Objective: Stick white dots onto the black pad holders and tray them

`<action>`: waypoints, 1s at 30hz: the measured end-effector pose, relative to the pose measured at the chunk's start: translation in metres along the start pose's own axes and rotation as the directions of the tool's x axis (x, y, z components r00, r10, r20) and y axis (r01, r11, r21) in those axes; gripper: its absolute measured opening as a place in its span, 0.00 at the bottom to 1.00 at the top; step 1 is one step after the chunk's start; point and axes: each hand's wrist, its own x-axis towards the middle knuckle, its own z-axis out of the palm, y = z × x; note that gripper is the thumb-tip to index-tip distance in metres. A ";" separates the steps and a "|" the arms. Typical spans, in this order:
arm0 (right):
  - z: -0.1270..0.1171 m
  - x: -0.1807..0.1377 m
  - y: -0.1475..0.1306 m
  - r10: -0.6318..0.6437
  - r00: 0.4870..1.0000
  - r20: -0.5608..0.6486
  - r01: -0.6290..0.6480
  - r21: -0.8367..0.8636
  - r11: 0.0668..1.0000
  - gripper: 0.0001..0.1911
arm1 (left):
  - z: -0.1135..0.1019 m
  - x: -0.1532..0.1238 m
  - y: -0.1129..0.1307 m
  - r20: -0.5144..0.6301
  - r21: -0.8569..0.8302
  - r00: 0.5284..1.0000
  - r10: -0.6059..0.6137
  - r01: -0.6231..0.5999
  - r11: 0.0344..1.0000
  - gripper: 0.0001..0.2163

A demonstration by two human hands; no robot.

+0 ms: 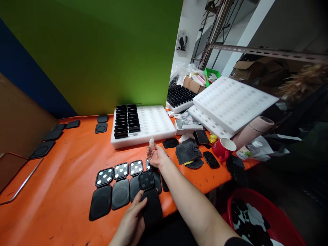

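Note:
My left hand [134, 215] grips an open black compact case [150, 196] at the table's near edge, its lid with round wells standing up. My right hand [155, 155] is farther out over the table, palm up, fingers loosely curled, with a white finger cot on one fingertip; what it holds, if anything, I cannot make out. A row of open black cases [120, 184] lies flat on the orange table [64, 205] just left of both hands, some with white discs in their wells.
A white foam tray [156, 124] partly filled with black cases sits behind the hands. More foam trays [230, 102] stack at right. Grey cloths [188, 152], a red mug [223, 148] and a red basin [258, 218] lie right. Loose black lids [48, 140] line the left edge.

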 end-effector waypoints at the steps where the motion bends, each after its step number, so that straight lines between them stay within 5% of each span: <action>1: 0.001 -0.003 0.000 -0.011 1.000 -0.002 0.011 -0.017 1.000 0.19 | 0.000 0.001 0.000 0.003 -0.003 1.000 0.004 -0.004 1.000 0.30; 6: -0.001 -0.039 -0.007 -0.069 0.997 0.033 0.073 -0.144 0.987 0.19 | 0.001 -0.003 0.002 0.032 0.010 0.999 0.004 -0.004 1.000 0.32; 10: -0.047 -0.104 -0.033 -0.216 0.976 0.040 0.219 -0.285 0.933 0.10 | 0.005 -0.012 0.008 0.168 0.072 0.986 -0.018 0.006 0.997 0.28; 12: -0.086 -0.142 -0.045 -0.475 0.878 0.057 0.410 -0.601 0.686 0.11 | 0.007 -0.014 0.011 0.184 0.106 0.982 -0.035 0.015 0.994 0.27; 13: -0.107 -0.161 -0.047 -0.550 0.834 0.040 0.407 -0.718 0.564 0.12 | 0.008 -0.015 0.012 0.168 0.123 0.985 -0.034 0.014 0.992 0.27; 15: -0.149 -0.191 -0.040 -0.648 0.762 -0.005 0.304 -0.880 0.365 0.14 | 0.009 -0.015 0.012 0.141 0.150 0.990 -0.027 0.006 0.989 0.26; 17: -0.184 -0.208 -0.020 -0.659 0.752 -0.008 0.164 -0.966 0.199 0.14 | 0.010 -0.015 0.011 0.142 0.147 0.989 -0.030 0.009 0.989 0.25; 19: -0.205 -0.208 0.008 -0.605 0.795 -0.039 0.102 -0.975 0.197 0.12 | 0.012 -0.016 0.010 0.149 0.125 0.987 -0.060 0.041 0.991 0.23; 21: -0.214 -0.196 0.033 -0.584 0.807 -0.086 0.120 -0.945 0.305 0.13 | 0.013 -0.018 0.009 0.175 0.099 0.980 -0.092 0.075 0.992 0.23; 24: -0.215 -0.175 0.052 -0.622 0.774 -0.120 0.161 -0.913 0.375 0.15 | 0.013 -0.023 0.007 0.237 0.066 0.963 -0.131 0.119 0.991 0.22; 30: -0.218 -0.172 0.039 -0.637 0.771 -0.029 0.153 -0.961 0.229 0.16 | 0.012 -0.029 0.003 0.268 0.014 0.950 -0.160 0.162 0.987 0.27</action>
